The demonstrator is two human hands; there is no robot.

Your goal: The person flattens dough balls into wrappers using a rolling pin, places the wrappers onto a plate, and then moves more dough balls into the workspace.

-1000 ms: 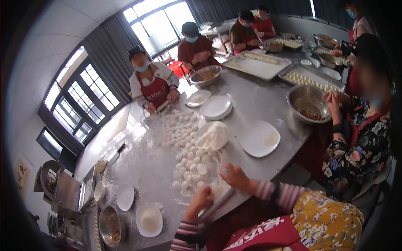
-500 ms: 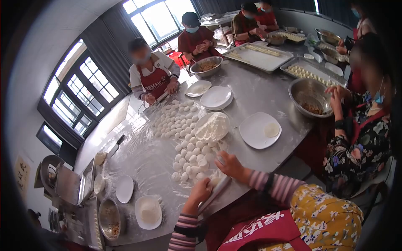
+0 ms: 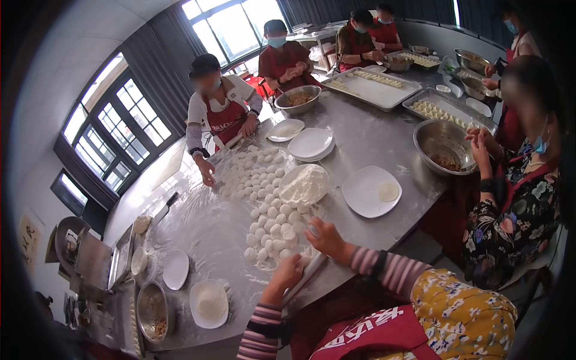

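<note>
Dough pieces (image 3: 276,228) are lying clustered on the floured metal table (image 3: 204,231), touching the flour heap (image 3: 305,185). Left hand (image 3: 288,271) is curling at the table's edge; right hand (image 3: 327,240) is curling near the pieces, any grip in either staying unclear.

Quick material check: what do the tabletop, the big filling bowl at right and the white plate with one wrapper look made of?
Tabletop: probably brushed stainless steel, grey with soft, streaky reflections. 
Big filling bowl: likely stainless steel, smooth, with bright highlights on its silvery wall. 
White plate: smooth, perhaps glazed ceramic, though melamine could look the same.
</note>
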